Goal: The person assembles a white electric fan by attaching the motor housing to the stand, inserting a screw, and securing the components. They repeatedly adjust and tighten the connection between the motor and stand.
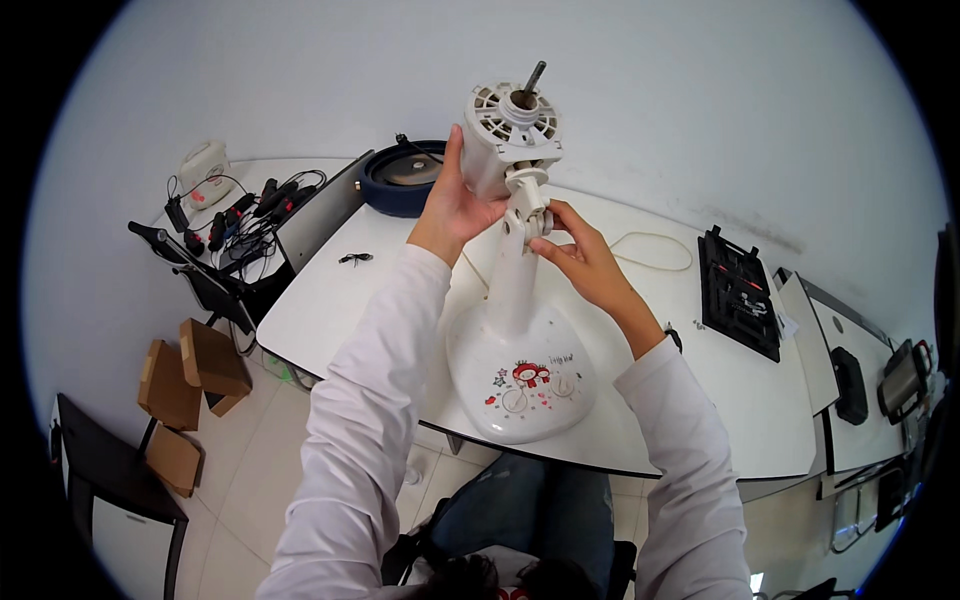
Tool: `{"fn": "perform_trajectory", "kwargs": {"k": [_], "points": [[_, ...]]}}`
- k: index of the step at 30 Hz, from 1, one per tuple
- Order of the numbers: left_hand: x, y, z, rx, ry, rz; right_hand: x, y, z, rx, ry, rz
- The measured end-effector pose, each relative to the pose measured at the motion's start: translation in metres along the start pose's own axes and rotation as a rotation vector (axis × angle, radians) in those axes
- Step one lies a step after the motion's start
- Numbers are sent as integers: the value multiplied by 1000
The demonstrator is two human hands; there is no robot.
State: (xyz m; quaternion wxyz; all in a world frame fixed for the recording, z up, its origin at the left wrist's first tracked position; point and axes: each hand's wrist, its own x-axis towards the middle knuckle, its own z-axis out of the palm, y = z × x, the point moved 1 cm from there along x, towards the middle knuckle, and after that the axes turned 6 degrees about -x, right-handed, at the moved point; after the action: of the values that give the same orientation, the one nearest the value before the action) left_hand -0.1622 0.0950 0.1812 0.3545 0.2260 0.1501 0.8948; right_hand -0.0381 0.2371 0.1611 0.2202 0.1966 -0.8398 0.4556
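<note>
A white electric fan without blades or grille stands upright on the white table [390, 290]. Its motor housing [482, 160] points up, with a bare metal shaft [536, 80] sticking out of the front. My left hand [450, 212] is wrapped round the left side and underside of the housing. At the hinge joint [530, 205] below the motor, the thumb and fingers of my right hand [590, 265] pinch the knob side. Whatever lies between those fingertips is partly hidden. Below, the neck [512, 280] runs down to a rounded base [475, 375] with a red cartoon print.
An open black tool case [740, 290] lies on the right, near a pale looped cord [655, 238]. A dark blue round thing [390, 195] sits behind my left hand, a short black cable [355, 259] nearer. Cardboard boxes [165, 390] stand on the floor at left.
</note>
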Motion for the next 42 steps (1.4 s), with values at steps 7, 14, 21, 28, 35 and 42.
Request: {"fn": "perform_trajectory", "kwargs": {"k": [7,14,21,28,35,42], "points": [[6,-4,10,157,15,59,-4,9,-5,15,-13,61],[5,-2,11,374,-1,169,-7,-5,-4,-22,-17,35],[7,1,9,507,-75,151,-6,-9,-9,59,-39,148],[0,-3,21,742,-169,172,-10,-4,-16,22,-143,126],[1,-7,10,679,-70,187,-10,-13,-14,103,-116,180],[1,-8,12,710,-115,213,-10,-4,-17,85,-136,142]]}}
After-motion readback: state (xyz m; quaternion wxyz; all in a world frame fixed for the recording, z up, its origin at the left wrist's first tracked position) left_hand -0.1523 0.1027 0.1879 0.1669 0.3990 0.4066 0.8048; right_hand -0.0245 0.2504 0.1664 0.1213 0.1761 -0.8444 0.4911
